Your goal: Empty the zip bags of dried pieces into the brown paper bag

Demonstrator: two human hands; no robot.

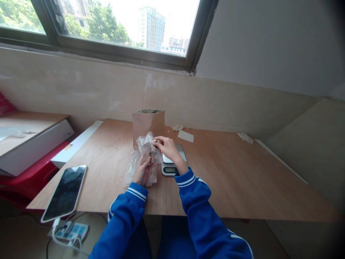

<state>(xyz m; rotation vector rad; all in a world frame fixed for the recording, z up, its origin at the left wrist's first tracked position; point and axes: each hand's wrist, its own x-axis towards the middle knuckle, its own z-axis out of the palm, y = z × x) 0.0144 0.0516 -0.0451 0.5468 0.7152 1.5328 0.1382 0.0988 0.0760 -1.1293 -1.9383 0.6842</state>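
My left hand (142,169) is closed around a clear plastic bag (145,141) that holds brownish lumps, perhaps dried mushrooms. At the bag's mouth, my right hand (167,148) pinches a small brown piece (158,142); its exact kind is too small to make out. More clear plastic bags (131,172) lie on the table below my left hand. Just behind stands an open brown paper bag (148,123) with a silvery lining. Partly covered by my right hand and wrist is a digital kitchen scale (169,170) with a small display.
A tablet (66,192) with a white cable lies at the wooden table's (229,176) left edge. Below it is a power strip (71,230). A white card (185,136) and crumbly scraps (177,127) are near the wall. A red stool (40,180) stands left.
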